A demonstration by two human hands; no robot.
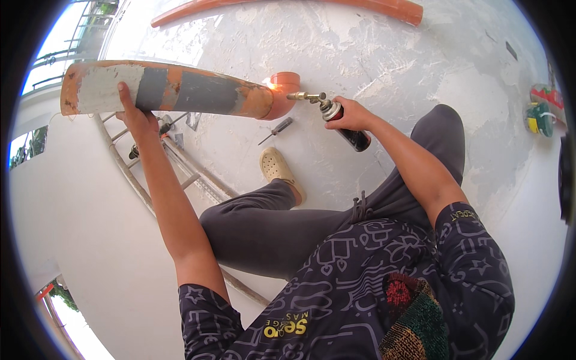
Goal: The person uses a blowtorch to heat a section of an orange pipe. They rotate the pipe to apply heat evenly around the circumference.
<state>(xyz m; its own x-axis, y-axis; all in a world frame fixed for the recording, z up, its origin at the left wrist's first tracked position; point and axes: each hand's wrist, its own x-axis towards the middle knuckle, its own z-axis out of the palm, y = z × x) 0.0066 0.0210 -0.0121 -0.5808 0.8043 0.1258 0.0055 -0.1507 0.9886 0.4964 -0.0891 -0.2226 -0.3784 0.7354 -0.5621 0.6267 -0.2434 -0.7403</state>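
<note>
My left hand (138, 119) holds up a wide orange pipe (174, 90) from below, its thumb lying along the near side. Grey and whitish patches cover much of the pipe. At its right end sits an orange elbow fitting (284, 96), its opening turned away from me. In my right hand (351, 114) is a blowtorch (354, 137) with a dark gas canister and a brass nozzle. The nozzle points left at the elbow, close to it. A bright orange glow shows on the elbow where it meets the pipe.
A screwdriver (276, 131) lies on the grey, plaster-marked floor (384, 66) beneath the pipe. A ladder (180, 161) lies to the left, with a power tool (157, 133) by it. Another long orange pipe (288, 5) rests at the far side. Red and green packages (543, 114) stand far right.
</note>
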